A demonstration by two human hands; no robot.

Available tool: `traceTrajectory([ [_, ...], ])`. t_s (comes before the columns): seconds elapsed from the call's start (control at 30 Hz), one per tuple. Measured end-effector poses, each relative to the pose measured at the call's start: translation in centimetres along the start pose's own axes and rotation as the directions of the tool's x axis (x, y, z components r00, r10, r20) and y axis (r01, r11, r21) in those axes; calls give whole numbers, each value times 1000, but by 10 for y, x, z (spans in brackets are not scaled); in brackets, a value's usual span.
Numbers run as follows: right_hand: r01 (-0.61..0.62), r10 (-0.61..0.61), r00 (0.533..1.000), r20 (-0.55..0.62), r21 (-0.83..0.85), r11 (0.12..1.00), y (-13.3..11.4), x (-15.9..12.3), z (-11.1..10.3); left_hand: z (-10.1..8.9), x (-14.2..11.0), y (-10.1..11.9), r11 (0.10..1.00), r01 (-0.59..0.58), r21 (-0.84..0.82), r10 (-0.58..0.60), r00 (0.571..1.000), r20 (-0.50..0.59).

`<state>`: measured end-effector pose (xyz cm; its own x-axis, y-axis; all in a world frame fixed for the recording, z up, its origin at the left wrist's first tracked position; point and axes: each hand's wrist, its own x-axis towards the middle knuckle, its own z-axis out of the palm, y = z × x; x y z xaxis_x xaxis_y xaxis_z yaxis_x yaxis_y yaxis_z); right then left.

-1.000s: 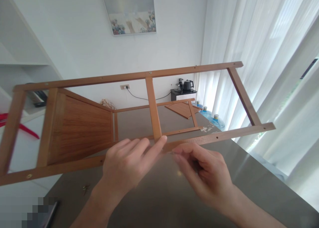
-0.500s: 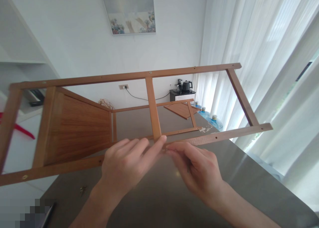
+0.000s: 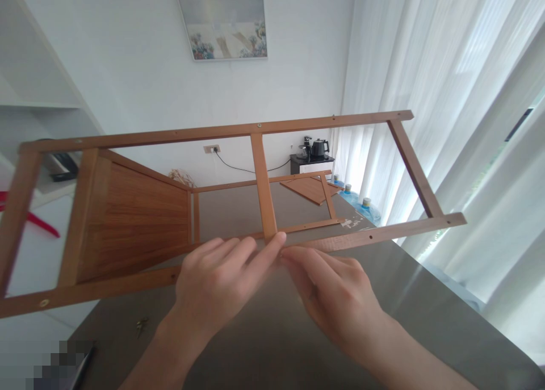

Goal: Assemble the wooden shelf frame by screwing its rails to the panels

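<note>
A wooden frame (image 3: 349,239) of long rails and crossbars stands on its side across the table. My left hand (image 3: 221,271) is closed over its near rail, the index finger extended to the foot of the middle crossbar (image 3: 263,185). On the other side of that joint, my right hand (image 3: 336,288) pinches a small screw, mostly hidden by the fingertips, against the rail's near face. A wooden panel (image 3: 140,225) joins this frame on the left to a second, similar frame (image 3: 298,226) farther back.
Several small brass-coloured screws (image 3: 141,325) lie on the grey table (image 3: 238,350), left of my forearm. A loose wooden panel (image 3: 309,190) rests at the far end. Beyond are a kettle (image 3: 319,147), water bottles (image 3: 367,207) and white curtains (image 3: 426,83).
My right hand has shifted slightly left, bringing the screw up to the rail by the crossbar, and its fingers have turned. My left hand keeps its place on the rail.
</note>
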<state>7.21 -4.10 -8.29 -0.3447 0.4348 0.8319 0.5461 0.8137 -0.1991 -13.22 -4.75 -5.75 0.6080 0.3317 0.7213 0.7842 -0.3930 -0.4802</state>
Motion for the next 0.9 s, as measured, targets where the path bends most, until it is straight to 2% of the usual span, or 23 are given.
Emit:
traceTrajectory([
  [0.13, 38, -37, 999, 32, -25, 999, -2, 0, 0, 1, 0, -1, 1000, -8, -5, 8, 1000, -8],
  [0.3, -21, 22, 1000, 18, -38, 999, -5, 2, -3, 1, 0, 0, 1000, -3, -4, 3, 1000, -2],
  [0.47, -65, 66, 997, -27, 21, 998, -6, 2, -3, 2, 1, 1, 992, 117, -52, -119, 992, -42],
  [0.6, -141, 147, 988, -37, 135, 981, -6, 4, -4, 1, -1, 3, 981, 173, -84, -172, 985, 10],
  [0.7, -184, 200, 978, -53, 219, 958, -6, 6, -4, 0, -1, 5, 978, 204, -35, -202, 978, 50],
  [0.9, -152, 171, 983, -65, 231, 961, -6, 6, -4, -1, 3, 7, 989, 149, 0, -148, 980, 134],
])
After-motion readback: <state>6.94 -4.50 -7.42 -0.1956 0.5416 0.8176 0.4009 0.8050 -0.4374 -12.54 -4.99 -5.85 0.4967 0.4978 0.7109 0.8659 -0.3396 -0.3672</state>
